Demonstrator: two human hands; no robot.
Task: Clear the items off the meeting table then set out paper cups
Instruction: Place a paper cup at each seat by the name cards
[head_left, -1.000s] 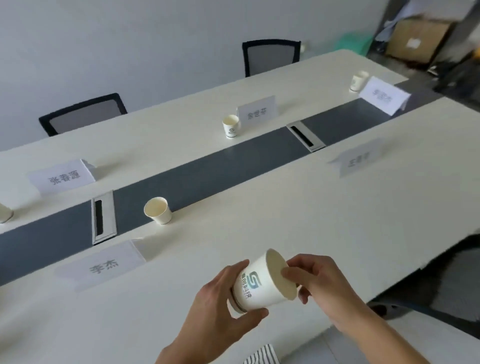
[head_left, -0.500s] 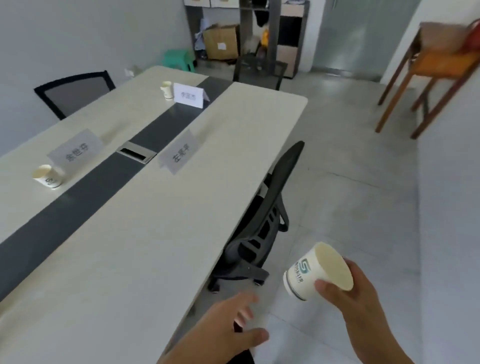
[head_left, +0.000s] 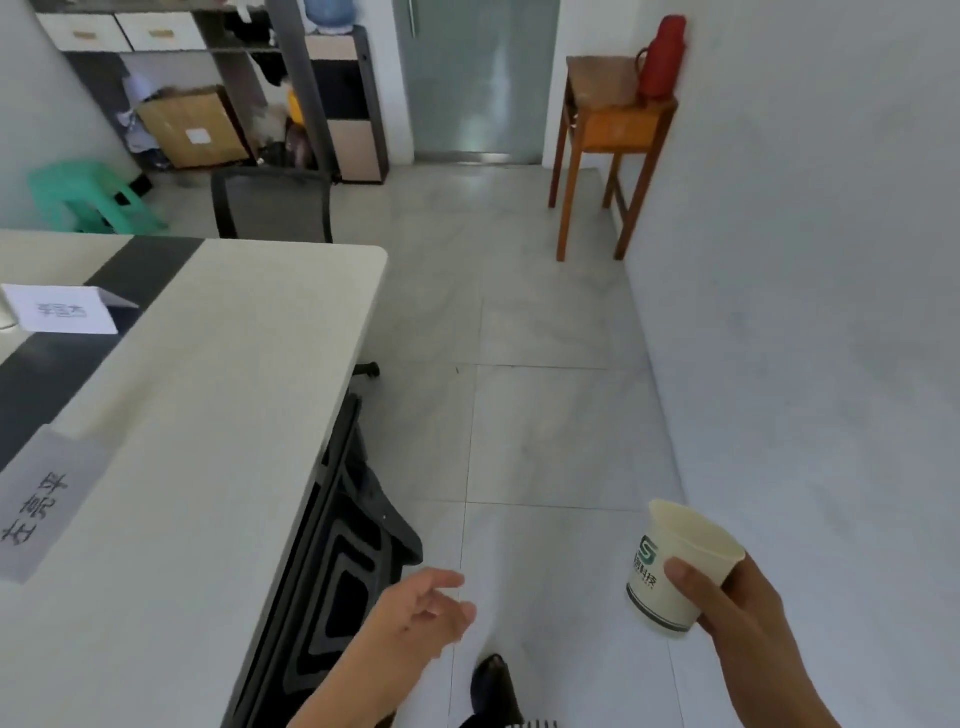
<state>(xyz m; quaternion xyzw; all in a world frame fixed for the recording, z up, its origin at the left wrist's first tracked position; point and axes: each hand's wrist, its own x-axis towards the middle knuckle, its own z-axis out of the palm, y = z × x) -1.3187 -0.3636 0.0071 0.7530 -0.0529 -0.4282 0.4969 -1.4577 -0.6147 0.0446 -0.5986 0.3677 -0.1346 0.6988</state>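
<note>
We hold a paper cup (head_left: 675, 569) in our right hand (head_left: 748, 618), thumb on its printed side and fingers wrapped behind, well off the table (head_left: 218, 415) and out over the tiled floor (head_left: 540, 415). The cup is a tapered cone of smooth cream paper with a rolled rim, a green logo and a dark band near the base; it tilts, mouth up and to the right. Our left hand (head_left: 421, 613) is empty, fingers loosely spread, low beside the table's near edge.

The table is smooth and pale, with a rounded far-right corner and a dark strip down its middle. Two folded name cards (head_left: 62, 312) stand by that strip: one white toward the far end, one grey at the left edge of the view, partly cut off. The white card's print is too blurred to read. A black chair (head_left: 343, 561) is tucked under the right edge, mostly hidden. A shoe tip (head_left: 493, 680) shows at the bottom, cut off.

Since half a second ago the view has swung right: the cups that stood on the table have left the frame, apart from a sliver at the left edge that may be one, and a wooden stand (head_left: 613, 130) with a red flask (head_left: 662, 57) now shows in full. The cup has moved right, away from the left hand.
</note>
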